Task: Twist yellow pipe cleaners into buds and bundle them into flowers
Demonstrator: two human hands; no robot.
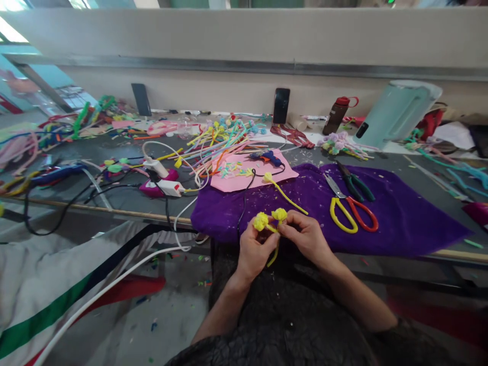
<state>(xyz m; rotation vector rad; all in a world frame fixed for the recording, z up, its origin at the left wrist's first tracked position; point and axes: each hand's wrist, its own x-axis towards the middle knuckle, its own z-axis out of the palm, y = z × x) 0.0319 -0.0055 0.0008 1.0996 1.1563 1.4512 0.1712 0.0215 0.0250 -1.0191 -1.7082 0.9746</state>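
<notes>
Dark, crinkled clothing [290, 335] is worn by the person. By the left hand [252, 250], its thumb and fingers closed together, a rounded, fuzzy yellow flower [261, 221] is pinched; by the closed fingertips of the right hand [308, 236], a second ruffled yellow flower [279, 214] is gripped just under its head, near the first. Both are held over the near edge of a deep-purple cloth [404, 213], on which steel scissors with yellow and red handles [345, 203] are laid.
</notes>
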